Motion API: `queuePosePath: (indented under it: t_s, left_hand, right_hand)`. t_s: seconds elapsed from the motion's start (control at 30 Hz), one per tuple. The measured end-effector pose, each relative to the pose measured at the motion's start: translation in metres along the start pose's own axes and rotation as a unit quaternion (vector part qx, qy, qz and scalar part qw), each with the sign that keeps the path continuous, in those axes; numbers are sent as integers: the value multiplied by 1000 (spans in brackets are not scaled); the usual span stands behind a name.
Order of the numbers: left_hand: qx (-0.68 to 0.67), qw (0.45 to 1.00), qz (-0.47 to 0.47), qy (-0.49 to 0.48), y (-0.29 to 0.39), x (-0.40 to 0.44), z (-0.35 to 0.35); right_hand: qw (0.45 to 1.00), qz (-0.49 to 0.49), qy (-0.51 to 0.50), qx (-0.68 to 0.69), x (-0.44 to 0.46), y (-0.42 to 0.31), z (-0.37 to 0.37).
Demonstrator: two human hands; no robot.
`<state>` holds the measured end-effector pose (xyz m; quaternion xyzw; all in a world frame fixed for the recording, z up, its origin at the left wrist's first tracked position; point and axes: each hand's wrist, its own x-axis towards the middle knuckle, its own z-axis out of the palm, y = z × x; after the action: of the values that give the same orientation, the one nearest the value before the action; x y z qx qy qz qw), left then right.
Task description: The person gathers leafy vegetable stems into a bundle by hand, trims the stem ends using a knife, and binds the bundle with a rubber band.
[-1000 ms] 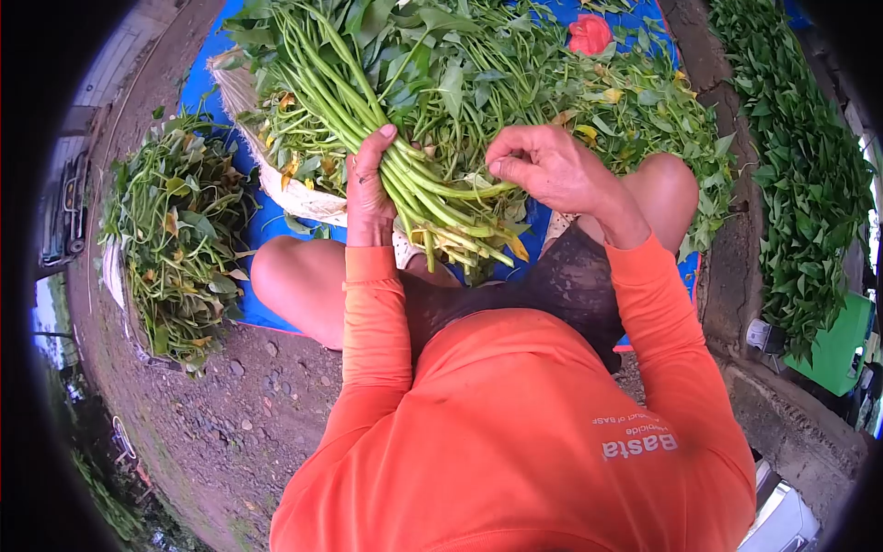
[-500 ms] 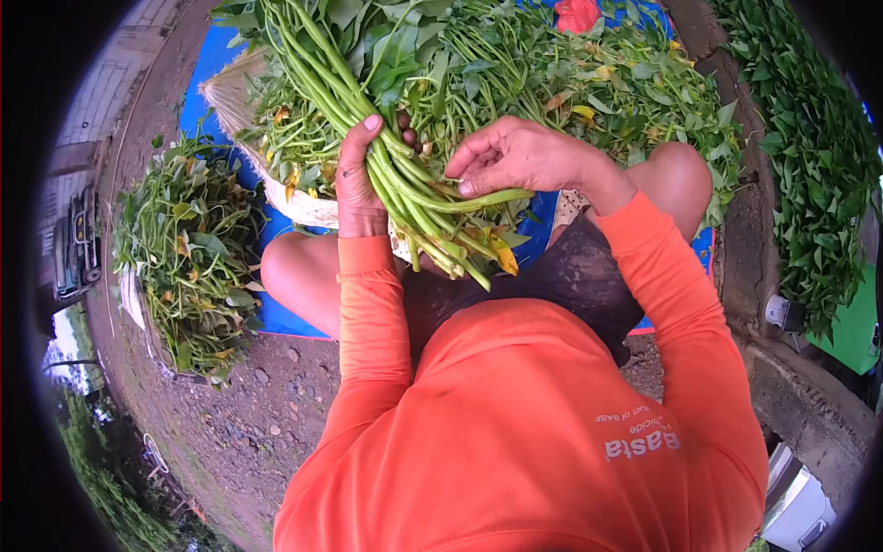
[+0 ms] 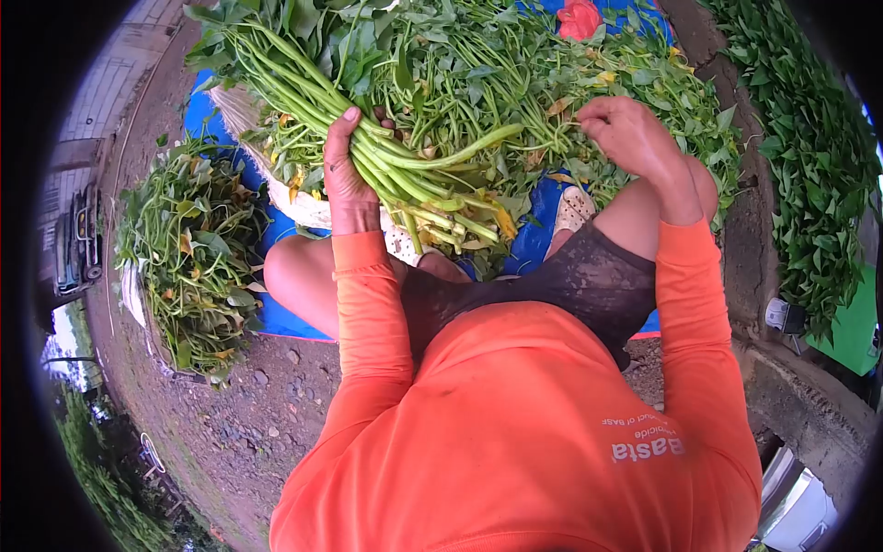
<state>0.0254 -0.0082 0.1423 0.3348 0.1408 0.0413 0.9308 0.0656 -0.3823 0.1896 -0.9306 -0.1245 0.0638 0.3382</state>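
My left hand (image 3: pixel 348 170) is wrapped round a thick bundle of long green stems (image 3: pixel 322 106), its thumb on top and dark fingertips showing on the far side. The leafy end points up and left, and the cut ends, with some yellow leaves, hang over my lap. One stem curves out to the right. Well right of the bundle, my right hand (image 3: pixel 612 129) is raised above the leafy heap (image 3: pixel 487 74) with its fingers curled together. Whether anything small is between those fingers I cannot make out.
A blue sheet (image 3: pixel 285 317) lies under the heap, with a pale sack (image 3: pixel 299 207) at its left edge. Another leafy pile (image 3: pixel 189 267) stands at the left. A red plastic bag (image 3: pixel 578 18) lies at the back. More dark green leaves (image 3: pixel 809 184) line the right side.
My right hand has moved away from the stem ends, up and to the right. The bundle in my left hand has shifted slightly left, and its leafy end has swung left.
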Motion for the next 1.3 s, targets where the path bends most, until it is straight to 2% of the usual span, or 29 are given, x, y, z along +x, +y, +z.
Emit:
queuePosePath:
  t_s: [0.03,0.07,0.1,0.13,0.17,0.2,0.23,0.27,0.3,0.4,0.43,0.53,0.63,0.77,0.83,0.9,0.97,1.0,1.03,1.1,1.13,1.2,1.27,1.3]
  left_hand:
    - [10,1000,9,-1,5,0,-5]
    - [22,1000,16,-3,9,2,-9]
    - [16,999,28,-2,10,3,-5]
    - [13,999,33,2,10,0,-3]
    - [16,999,37,-4,8,1,-5]
    - [17,999,35,-9,7,3,-3]
    - [17,999,33,-16,4,5,-2]
    - [17,999,31,-18,2,4,-1]
    - [30,999,19,-10,1,2,2]
    - [53,998,16,-9,-1,-4,8]
    - [56,998,29,6,-2,-8,14]
    - [96,994,43,32,-1,-4,6]
    - [82,995,53,27,-3,-4,3]
    - [93,991,85,44,9,2,-7]
    - [120,989,64,51,24,2,-12]
    - [199,974,85,65,42,8,-15]
    - [289,946,125,73,63,15,-10]
    - [327,933,133,63,74,13,4]
    - [344,929,131,50,83,18,18]
    - [387,909,144,51,98,30,35]
    - [421,891,155,72,108,38,44]
    - [423,891,155,61,105,49,72]
    - [395,907,145,41,93,59,98]
    - [385,912,140,37,87,58,108]
  right_hand:
    - [978,-70,121,-154,0,21,-7]
    - [913,-134,239,-302,1,36,-10]
    - [976,-104,143,-131,0,11,-14]
    - [996,-66,35,48,-14,-16,-10]
    - [971,-16,-75,228,-36,-47,-1]
    - [956,-50,-104,270,-48,-63,21]
    - [961,-92,-120,232,-52,-78,33]
    - [963,-57,-151,215,-50,-90,44]
    - [964,-61,-137,221,-48,-98,54]
    - [937,-29,-130,323,-41,-87,94]
    - [940,-59,-104,318,-42,-82,100]
    - [963,-46,-96,249,-47,-90,77]
    - [977,-75,-84,183,-51,-88,63]
    - [961,-46,-119,246,-47,-61,28]
    - [953,-32,-34,298,-33,-33,-9]
    - [978,-7,74,196,-11,11,-62]
    - [958,78,200,189,10,70,-108]
    - [942,65,329,13,22,130,-123]
    - [889,147,345,-262,13,151,-139]
    - [878,166,390,-225,-8,167,-139]
    - [913,128,385,-49,-17,148,-121]
    - [952,52,267,142,-33,83,-75]
    - [932,-37,212,291,-40,22,-33]
    - [940,-118,199,251,-46,-12,-26]
